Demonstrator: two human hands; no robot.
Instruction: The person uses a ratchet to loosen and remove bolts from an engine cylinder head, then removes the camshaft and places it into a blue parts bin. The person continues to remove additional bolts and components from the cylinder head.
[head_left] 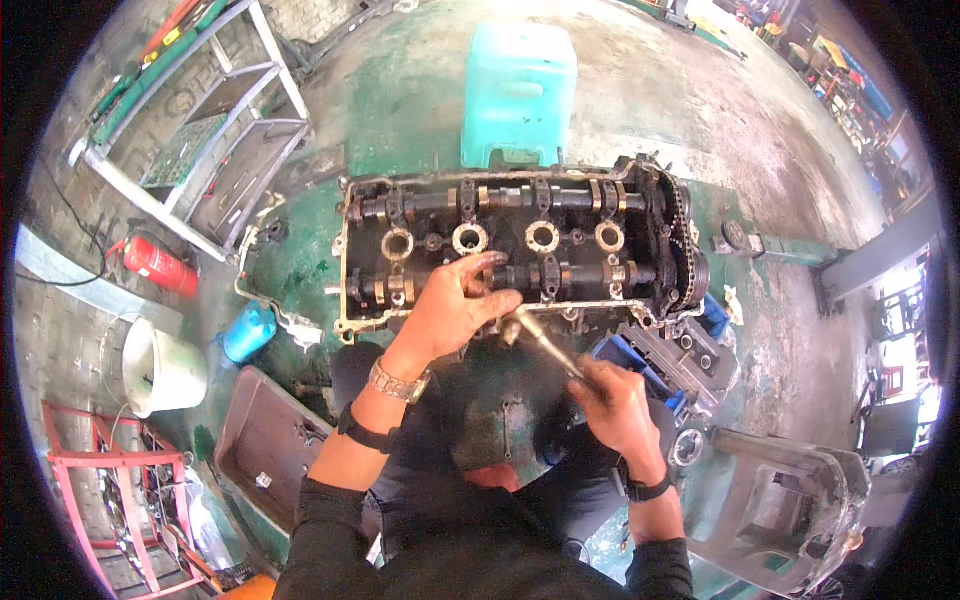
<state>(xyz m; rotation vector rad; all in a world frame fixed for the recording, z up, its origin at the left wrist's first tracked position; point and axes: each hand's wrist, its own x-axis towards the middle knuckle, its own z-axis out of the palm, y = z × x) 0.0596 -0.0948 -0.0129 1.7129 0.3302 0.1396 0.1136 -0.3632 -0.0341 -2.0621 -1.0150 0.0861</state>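
Note:
In front of me lies an engine cylinder head point(515, 238) with two camshafts and a row of round metal rings between them. My left hand point(450, 308) is over its near edge, thumb and forefinger apart, and I see nothing held between them. Just below that thumb is the head of a metal ratchet wrench point(545, 343). My right hand point(618, 402) is closed around the wrench's handle, which slants up and left toward the engine. Part of the near camshaft is hidden behind my left hand.
Beyond the engine stands a turquoise plastic stool point(520, 90). A valve cover point(690, 350) and a blue tray point(640, 362) lie to the right, near a grey plastic stool point(790, 500). On the left are a brown tray point(270, 430), white bucket point(170, 365) and fire extinguisher point(160, 265).

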